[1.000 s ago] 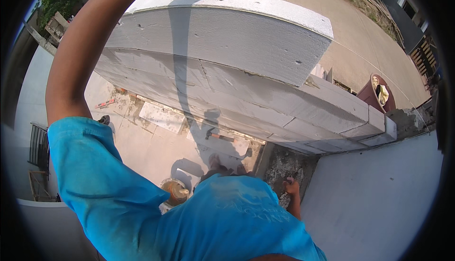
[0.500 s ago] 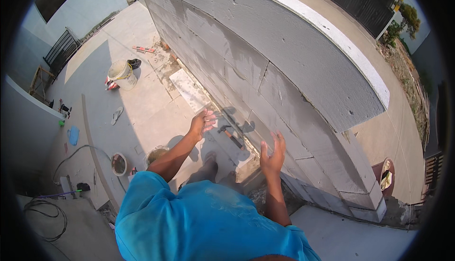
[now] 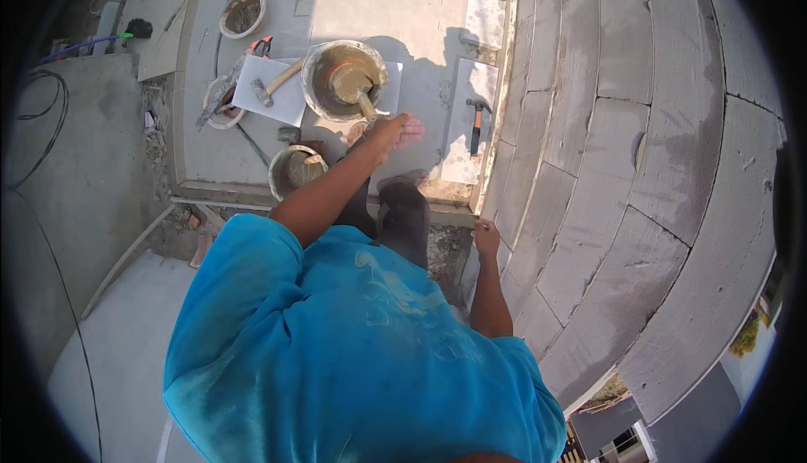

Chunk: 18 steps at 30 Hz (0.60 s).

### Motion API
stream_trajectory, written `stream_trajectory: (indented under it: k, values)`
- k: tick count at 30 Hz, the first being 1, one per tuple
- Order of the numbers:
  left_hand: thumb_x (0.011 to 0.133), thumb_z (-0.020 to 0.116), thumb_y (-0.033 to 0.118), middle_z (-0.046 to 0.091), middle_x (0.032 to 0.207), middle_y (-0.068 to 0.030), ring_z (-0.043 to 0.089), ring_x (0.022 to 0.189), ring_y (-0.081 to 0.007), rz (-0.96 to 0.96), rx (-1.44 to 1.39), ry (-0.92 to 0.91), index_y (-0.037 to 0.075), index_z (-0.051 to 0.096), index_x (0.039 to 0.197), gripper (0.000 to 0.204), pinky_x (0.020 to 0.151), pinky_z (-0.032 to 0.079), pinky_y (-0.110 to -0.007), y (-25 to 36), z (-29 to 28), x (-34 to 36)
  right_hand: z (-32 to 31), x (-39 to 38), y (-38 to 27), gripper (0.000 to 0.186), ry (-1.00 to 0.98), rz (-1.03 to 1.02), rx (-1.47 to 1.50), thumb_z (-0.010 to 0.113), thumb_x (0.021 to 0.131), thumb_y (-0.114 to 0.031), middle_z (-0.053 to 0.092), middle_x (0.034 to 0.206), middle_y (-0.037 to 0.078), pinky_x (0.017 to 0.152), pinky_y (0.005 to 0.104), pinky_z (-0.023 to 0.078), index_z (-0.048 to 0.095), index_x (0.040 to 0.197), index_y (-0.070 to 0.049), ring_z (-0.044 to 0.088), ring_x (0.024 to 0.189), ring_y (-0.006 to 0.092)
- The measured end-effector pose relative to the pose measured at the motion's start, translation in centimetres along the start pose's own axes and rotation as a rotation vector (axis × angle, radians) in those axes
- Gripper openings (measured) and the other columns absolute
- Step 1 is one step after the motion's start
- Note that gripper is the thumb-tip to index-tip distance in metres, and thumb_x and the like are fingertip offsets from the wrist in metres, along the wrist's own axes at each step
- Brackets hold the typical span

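My left hand [image 3: 398,132] is open, its fingers stretched out with nothing in them. It hovers beside the wooden handle [image 3: 366,108] of a tool standing in a large bucket [image 3: 309,84] of wet mortar [image 3: 349,83]. My right hand [image 3: 485,238] is low beside the block wall [image 3: 580,152], fingers curled in and nothing visible in them. A claw hammer [image 3: 477,126] with an orange and black handle lies on a pale slab [image 3: 459,167] at the wall's foot. Left of the bucket, a mallet with a wooden handle [image 3: 286,75] rests on a white board [image 3: 267,108].
A smaller mortar bucket [image 3: 282,179] stands close to my left forearm. Farther left are a hand saw [image 3: 220,97] across another bucket [image 3: 227,118] and a round tub [image 3: 243,14]. A raised floor edge [image 3: 227,195] runs before my legs. Black cable [image 3: 63,240] trails at the left.
My view has swung down and left, bringing the buckets and mallet into sight. Both hands have lowered from in front of the wall. My right hand's fingers have curled in.
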<state>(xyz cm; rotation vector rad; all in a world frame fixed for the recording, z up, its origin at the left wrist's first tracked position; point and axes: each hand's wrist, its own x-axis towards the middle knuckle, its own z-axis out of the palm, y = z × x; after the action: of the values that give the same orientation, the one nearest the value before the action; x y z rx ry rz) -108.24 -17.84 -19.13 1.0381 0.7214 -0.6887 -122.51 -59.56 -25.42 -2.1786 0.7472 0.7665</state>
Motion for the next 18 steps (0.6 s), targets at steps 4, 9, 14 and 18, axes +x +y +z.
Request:
stream_trajectory:
  k: [4,9,14,18]
  values:
    - [0.103,0.056,0.035,0.075,0.118,-0.0056,0.07,0.1,-0.0146,-0.031,-0.113,0.407,0.012,0.064,0.13,0.036,0.086,0.049,-0.038,-7.3,-9.5,0.1,5.2,2.4,0.4,0.03,-0.162,0.089,-0.042,0.066,0.095,-0.024,0.069,0.088,0.004,0.051,0.0261,0.048,0.068,0.117,-0.005,0.068,0.07,0.0114]
    - [0.098,0.065,0.035,0.078,0.104,-0.001,0.072,0.082,-0.0129,-0.295,-0.2,0.797,0.014,0.071,0.11,0.025,0.078,0.052,-0.037,-13.6,-22.2,-1.2,13.9,5.0,-4.9,0.029,-0.256,-0.163,-0.113,0.063,0.097,-0.023,0.071,0.093,0.004,0.056,0.026,0.051,0.067,0.118,-0.003,0.07,0.078,0.0131]
    - [0.092,0.074,0.039,0.073,0.115,-0.0081,0.071,0.099,-0.0202,-0.212,0.27,1.156,0.011,0.059,0.131,0.05,0.084,0.054,-0.043,-15.0,-31.7,-0.8,17.5,6.5,-9.1,0.031,-0.379,-0.178,-0.299,0.063,0.1,-0.028,0.075,0.095,0.004,0.061,0.0255,0.052,0.07,0.115,-0.002,0.071,0.077,0.0134]
    - [0.09,0.076,0.043,0.053,0.145,-0.011,0.057,0.13,-0.0256,-0.046,1.273,1.2,0.015,0.043,0.147,0.072,0.108,0.044,-0.05,-5.9,-36.5,4.0,19.2,6.8,-9.0,0.026,-0.302,0.057,0.056,0.063,0.099,-0.025,0.074,0.09,0.005,0.061,0.0262,0.051,0.07,0.111,-0.003,0.068,0.072,0.0114]
